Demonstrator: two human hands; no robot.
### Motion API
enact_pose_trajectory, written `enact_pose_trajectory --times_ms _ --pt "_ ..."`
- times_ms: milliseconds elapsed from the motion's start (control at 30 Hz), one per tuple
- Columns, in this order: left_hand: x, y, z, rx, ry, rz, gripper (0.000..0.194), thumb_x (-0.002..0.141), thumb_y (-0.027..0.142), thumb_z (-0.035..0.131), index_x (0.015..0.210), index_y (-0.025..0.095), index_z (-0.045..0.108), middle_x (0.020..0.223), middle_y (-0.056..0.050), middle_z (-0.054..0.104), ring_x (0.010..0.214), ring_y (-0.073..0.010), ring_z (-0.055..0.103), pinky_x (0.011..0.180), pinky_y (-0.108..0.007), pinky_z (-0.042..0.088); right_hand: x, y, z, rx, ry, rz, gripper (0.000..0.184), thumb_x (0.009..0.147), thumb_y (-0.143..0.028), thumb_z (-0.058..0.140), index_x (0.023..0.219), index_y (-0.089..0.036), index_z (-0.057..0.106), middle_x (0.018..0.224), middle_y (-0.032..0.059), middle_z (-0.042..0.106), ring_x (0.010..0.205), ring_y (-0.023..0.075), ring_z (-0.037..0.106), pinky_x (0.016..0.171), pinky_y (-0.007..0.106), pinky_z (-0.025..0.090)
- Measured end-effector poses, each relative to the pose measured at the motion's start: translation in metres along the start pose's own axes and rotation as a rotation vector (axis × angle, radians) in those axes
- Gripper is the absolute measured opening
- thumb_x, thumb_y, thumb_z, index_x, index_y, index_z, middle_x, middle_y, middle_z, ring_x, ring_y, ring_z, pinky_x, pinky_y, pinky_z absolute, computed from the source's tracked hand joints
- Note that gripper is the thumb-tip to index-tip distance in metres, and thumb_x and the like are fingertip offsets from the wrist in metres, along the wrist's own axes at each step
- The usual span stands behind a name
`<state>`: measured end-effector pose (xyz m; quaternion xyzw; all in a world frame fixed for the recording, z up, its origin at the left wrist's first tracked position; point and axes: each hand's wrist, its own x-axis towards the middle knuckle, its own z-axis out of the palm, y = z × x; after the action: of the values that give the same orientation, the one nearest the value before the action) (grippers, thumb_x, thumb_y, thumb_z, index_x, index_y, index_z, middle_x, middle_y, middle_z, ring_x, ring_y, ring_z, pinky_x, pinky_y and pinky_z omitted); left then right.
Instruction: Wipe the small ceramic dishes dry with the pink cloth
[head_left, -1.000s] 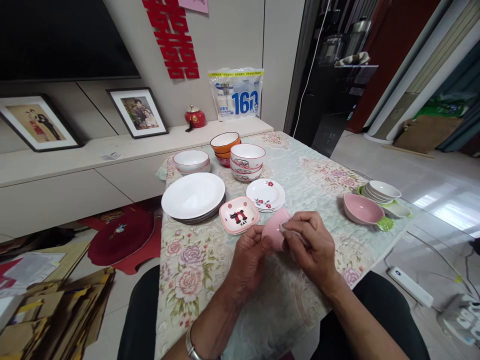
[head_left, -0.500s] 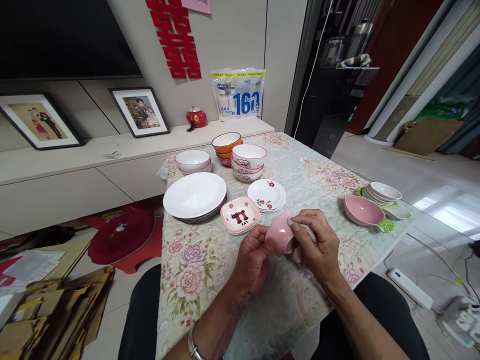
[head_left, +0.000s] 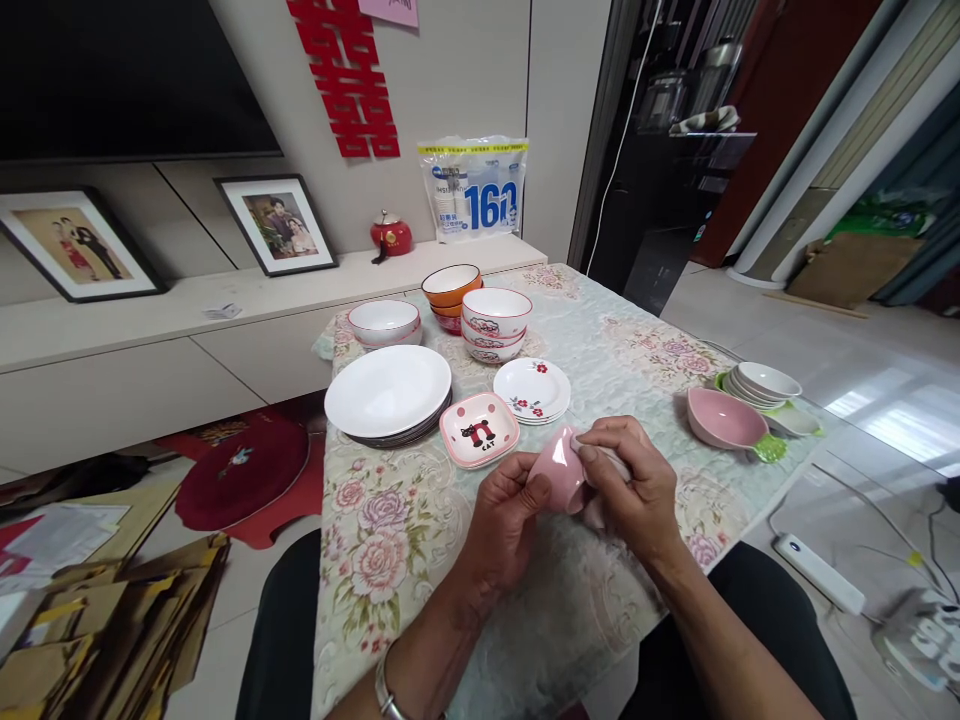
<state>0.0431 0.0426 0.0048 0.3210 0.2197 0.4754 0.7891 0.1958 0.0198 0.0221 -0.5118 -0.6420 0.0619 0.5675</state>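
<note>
A small glossy pink bowl (head_left: pixel 556 472) is tilted on its side above the near part of the table. My left hand (head_left: pixel 501 515) grips its left edge, thumb on the outside. On the other side, my right hand (head_left: pixel 634 480) is closed on a pale cloth (head_left: pixel 611 462) and presses it against the bowl; part of the cloth hangs below the fingers. Just beyond my hands lie a square cat dish (head_left: pixel 480 430) and a stack of flowered white plates (head_left: pixel 532 388).
Large white plates (head_left: pixel 390 388), white bowls (head_left: pixel 496 325) and orange bowls (head_left: pixel 451 287) stand farther back. At the right edge sit a pink leaf-handled dish (head_left: pixel 726 420) and small stacked bowls (head_left: pixel 763 384). A floral cloth (head_left: pixel 397 530) covers the table.
The pink bowl has turned slightly in my left hand, and its outer side shows differently. Both hands keep nearly the same place, with the cloth still against the bowl.
</note>
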Motion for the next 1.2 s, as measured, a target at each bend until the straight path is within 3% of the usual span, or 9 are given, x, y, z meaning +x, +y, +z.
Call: enact_pose_trajectory --times_ms 133,300,367,533,767,967,1200 --pt "-0.001 -0.001 -0.002 0.027 -0.039 0.012 0.022 0.075 0.032 0.081 0.084 0.014 0.072 0.073 -0.002 0.069 0.069 -0.0134 0.055 0.072 -0.028 0.042 -0.002 -0.009 0.0 -0.086 0.038 -0.066 0.011 0.09 -0.013 0.062 0.096 -0.02 0.068 0.09 0.0053 0.059 0.086 0.0194 0.058 0.074 0.036 0.047" --pt "-0.002 0.0 -0.003 0.094 -0.079 -0.031 0.016 0.078 0.027 0.078 0.086 0.014 0.072 0.079 -0.002 0.068 0.077 -0.0133 0.056 0.077 -0.027 0.041 -0.001 -0.023 0.0 -0.239 -0.087 -0.328 0.017 0.085 -0.008 0.065 0.096 -0.019 0.069 0.09 0.0064 0.062 0.084 0.0206 0.055 0.074 0.038 0.044" --pt "-0.002 -0.001 -0.004 0.087 -0.086 -0.031 0.016 0.079 0.027 0.078 0.087 0.014 0.071 0.079 -0.002 0.069 0.076 -0.0137 0.057 0.077 -0.028 0.041 0.0 -0.018 -0.001 -0.206 -0.075 -0.287 0.016 0.086 -0.009 0.064 0.097 -0.019 0.069 0.091 0.0064 0.062 0.085 0.0205 0.056 0.074 0.037 0.045" --pt "0.0 -0.002 -0.004 0.093 -0.073 -0.011 0.021 0.076 0.03 0.08 0.086 0.014 0.071 0.077 -0.003 0.07 0.074 -0.0149 0.057 0.075 -0.029 0.041 0.002 -0.001 -0.005 -0.077 0.046 0.018 0.009 0.092 -0.016 0.061 0.094 -0.021 0.068 0.089 0.0048 0.061 0.084 0.0189 0.06 0.074 0.035 0.047" --pt "-0.001 0.003 0.002 0.005 -0.056 -0.009 0.015 0.079 0.028 0.074 0.081 0.015 0.07 0.071 -0.002 0.066 0.069 -0.0139 0.055 0.072 -0.028 0.043 -0.002 -0.016 0.003 -0.157 -0.014 -0.148 0.012 0.087 -0.012 0.064 0.096 -0.018 0.069 0.09 0.0077 0.059 0.088 0.0214 0.057 0.075 0.038 0.048" --pt "-0.002 0.002 0.0 0.042 -0.018 0.019 0.015 0.085 0.03 0.071 0.084 0.015 0.071 0.068 0.0 0.065 0.066 -0.011 0.054 0.069 -0.025 0.042 -0.002 -0.02 0.004 -0.13 -0.035 -0.197 0.013 0.086 -0.01 0.063 0.094 -0.018 0.07 0.088 0.0079 0.061 0.086 0.0211 0.057 0.074 0.038 0.048" --pt "0.001 0.002 -0.003 0.025 0.043 0.01 0.024 0.069 0.033 0.085 0.078 0.013 0.073 0.07 -0.001 0.066 0.069 -0.0125 0.053 0.069 -0.025 0.04 0.001 0.001 -0.001 -0.039 0.009 0.023 0.008 0.092 -0.019 0.06 0.094 -0.021 0.068 0.089 0.0046 0.061 0.085 0.0189 0.06 0.074 0.036 0.049"
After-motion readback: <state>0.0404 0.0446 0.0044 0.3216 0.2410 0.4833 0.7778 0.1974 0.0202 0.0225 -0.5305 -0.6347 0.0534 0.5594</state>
